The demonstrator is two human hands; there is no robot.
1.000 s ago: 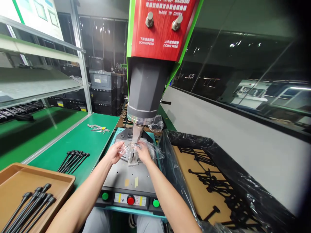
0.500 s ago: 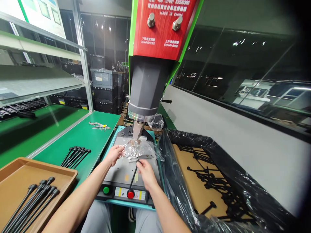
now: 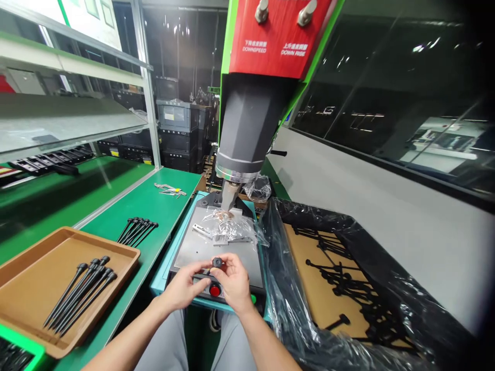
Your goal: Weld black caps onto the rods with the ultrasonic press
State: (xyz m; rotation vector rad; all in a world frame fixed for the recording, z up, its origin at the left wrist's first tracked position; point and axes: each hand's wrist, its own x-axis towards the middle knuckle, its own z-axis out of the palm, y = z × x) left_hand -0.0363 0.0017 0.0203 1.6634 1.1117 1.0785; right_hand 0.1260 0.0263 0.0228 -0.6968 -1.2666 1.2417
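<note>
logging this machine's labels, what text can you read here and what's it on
"DOWNSPEED": red metal panel of the green press, below the left silver knob.
"DOWN RISE": same panel, below the right silver knob.
Chinese lines above both: too small to read.
White label on the grey plastic crate, wall posters: blurred.
Black round-headed plastic pin in the right hand: no text.

Both hands meet at 6 o'clock: left hand [image 3: 184, 289] and right hand [image 3: 233, 282] pinch a black knob-ended rod [image 3: 217, 262] just above the welder's red button [image 3: 215, 290]. Brown tray [image 3: 34, 273] of matching rods [image 3: 81, 293] sits at 8 o'clock, bag-lined box [image 3: 309, 214] at 4, and there's a crinkled plastic bag [image 3: 228, 229] toward 12.
</note>
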